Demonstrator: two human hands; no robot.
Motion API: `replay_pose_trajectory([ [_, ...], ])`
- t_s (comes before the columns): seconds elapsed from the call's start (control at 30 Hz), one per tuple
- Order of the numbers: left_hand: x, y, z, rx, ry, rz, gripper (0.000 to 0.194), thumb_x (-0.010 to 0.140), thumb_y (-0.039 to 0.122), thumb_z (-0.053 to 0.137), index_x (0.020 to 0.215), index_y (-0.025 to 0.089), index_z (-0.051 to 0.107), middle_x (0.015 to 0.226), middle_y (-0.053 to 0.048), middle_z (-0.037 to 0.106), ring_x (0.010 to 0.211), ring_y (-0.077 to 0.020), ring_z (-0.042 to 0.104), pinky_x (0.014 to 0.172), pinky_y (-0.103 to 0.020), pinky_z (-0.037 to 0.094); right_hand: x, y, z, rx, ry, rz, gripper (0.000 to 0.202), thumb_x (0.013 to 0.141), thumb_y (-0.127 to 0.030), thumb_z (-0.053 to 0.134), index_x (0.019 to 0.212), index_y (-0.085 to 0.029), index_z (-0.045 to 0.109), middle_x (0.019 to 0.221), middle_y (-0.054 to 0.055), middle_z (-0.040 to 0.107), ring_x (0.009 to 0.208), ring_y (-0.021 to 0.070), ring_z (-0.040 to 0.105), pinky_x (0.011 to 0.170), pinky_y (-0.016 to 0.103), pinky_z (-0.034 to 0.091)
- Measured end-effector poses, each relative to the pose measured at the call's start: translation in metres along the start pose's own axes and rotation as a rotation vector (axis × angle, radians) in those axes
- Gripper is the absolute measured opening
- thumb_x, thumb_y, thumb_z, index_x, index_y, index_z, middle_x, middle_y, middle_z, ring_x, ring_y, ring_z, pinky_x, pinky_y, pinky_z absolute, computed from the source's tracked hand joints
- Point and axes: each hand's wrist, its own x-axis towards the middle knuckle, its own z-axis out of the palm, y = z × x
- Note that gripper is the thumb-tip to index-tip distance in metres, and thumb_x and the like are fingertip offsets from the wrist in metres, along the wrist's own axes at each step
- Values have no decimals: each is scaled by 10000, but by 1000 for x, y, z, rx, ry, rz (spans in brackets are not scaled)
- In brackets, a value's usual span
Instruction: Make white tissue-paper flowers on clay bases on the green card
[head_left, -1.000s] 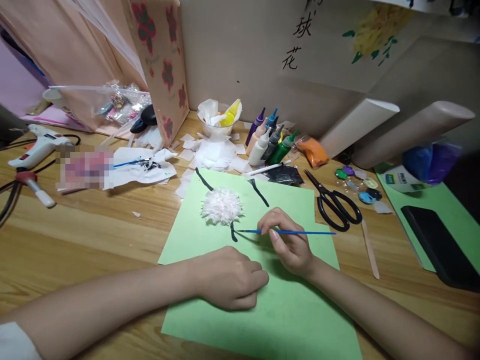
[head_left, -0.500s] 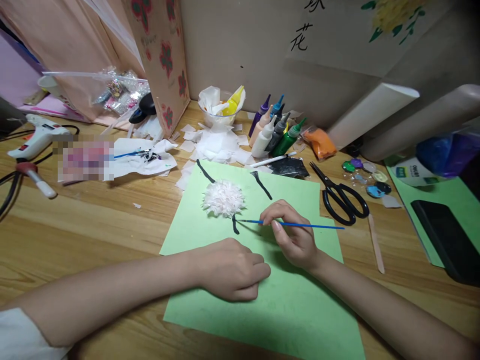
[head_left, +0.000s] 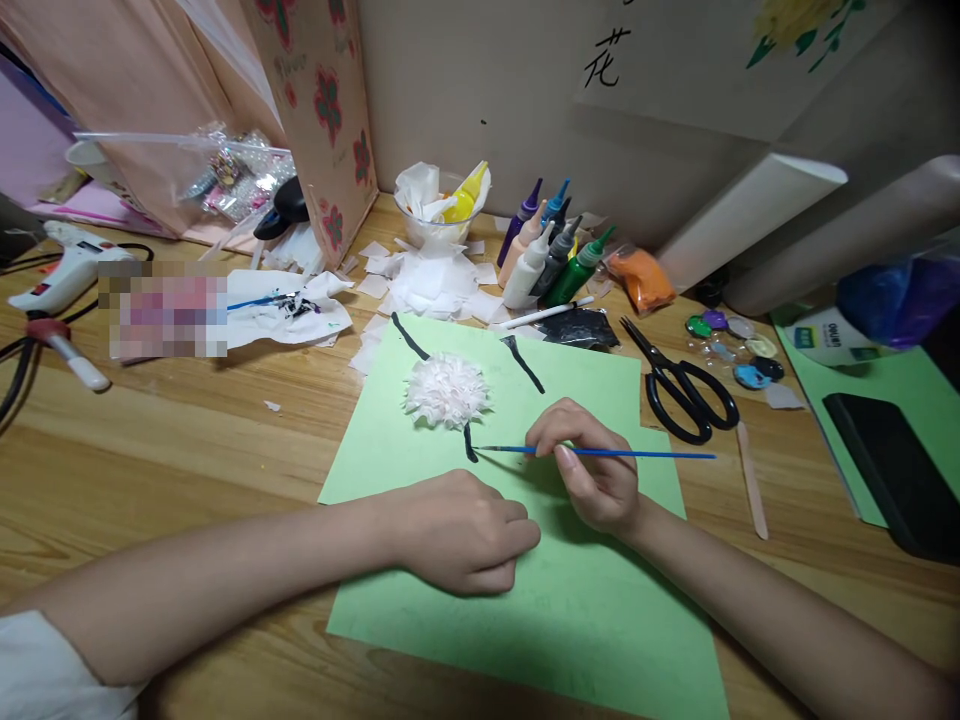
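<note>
My right hand (head_left: 589, 465) pinches a thin blue paintbrush (head_left: 652, 454), held nearly level and pointing left. Its tip touches or hovers right beside a short black painted stroke (head_left: 469, 442) on a green paper sheet (head_left: 600, 620); I cannot tell which. Just above that stroke sits a round white ruffled paper flower (head_left: 447, 390). Two more black strokes mark the sheet, one at the flower's upper left, the other farther right. Curled into a loose fist, my left hand (head_left: 472, 535) rests on the sheet below the flower, with no object showing in it.
Black scissors (head_left: 679, 390) and a wooden stick (head_left: 752, 480) lie right of the sheet. Behind stand several paint bottles (head_left: 559, 260) and a clear bowl (head_left: 442, 228) amid white paper scraps. A glue gun (head_left: 64, 265) lies far left, a black phone (head_left: 889, 470) far right.
My right hand and the paintbrush have shifted slightly right, and the brush tip sits lower along the short black stroke. My left hand stays in place. The view has tilted a little.
</note>
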Motion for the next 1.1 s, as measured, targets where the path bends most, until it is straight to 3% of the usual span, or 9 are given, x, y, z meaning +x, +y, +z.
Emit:
replay_pose_trajectory([
  [0.63,0,0,0,-8,0,-3,69,797,241,459,743,199,458,693,13,579,554,-139,511,451,-304,331,-2,0,0,51,-31,58,179,863,-154,386,762,-196,528,662,27,550,638,163,493,596,319,401],
  [0.77,-2,0,-3,-56,-24,-17,62,818,264,452,816,204,466,740,9,600,590,-139,542,493,-283,366,0,-1,0,70,54,36,194,878,-179,382,767,-202,539,651,21,569,629,164,514,596,319,415],
  [0.87,-3,2,-9,-124,-59,-59,188,852,340,457,988,210,449,847,0,620,662,-145,580,554,-273,407,9,0,-15,21,289,-40,190,891,-191,394,841,-219,575,714,22,639,679,177,574,624,331,447],
  [0.93,-2,5,-14,-117,-86,-118,251,881,384,431,1061,209,420,905,-14,615,714,-165,589,591,-288,421,20,2,-34,-89,373,-37,202,906,-194,393,920,-230,592,834,38,681,777,190,614,661,342,474],
  [1.0,-1,8,-19,-90,-106,-189,250,912,374,384,1100,210,402,939,-26,602,759,-183,587,628,-305,431,29,9,-57,-252,322,5,210,916,-193,395,993,-231,587,990,60,680,917,194,622,778,373,486],
  [1.1,1,12,-22,-71,-116,-266,254,935,331,342,1160,219,377,973,-41,581,814,-200,575,688,-320,438,39,27,-88,-509,94,-7,182,908,-187,431,1002,-226,582,1126,79,645,1053,203,589,883,404,460],
])
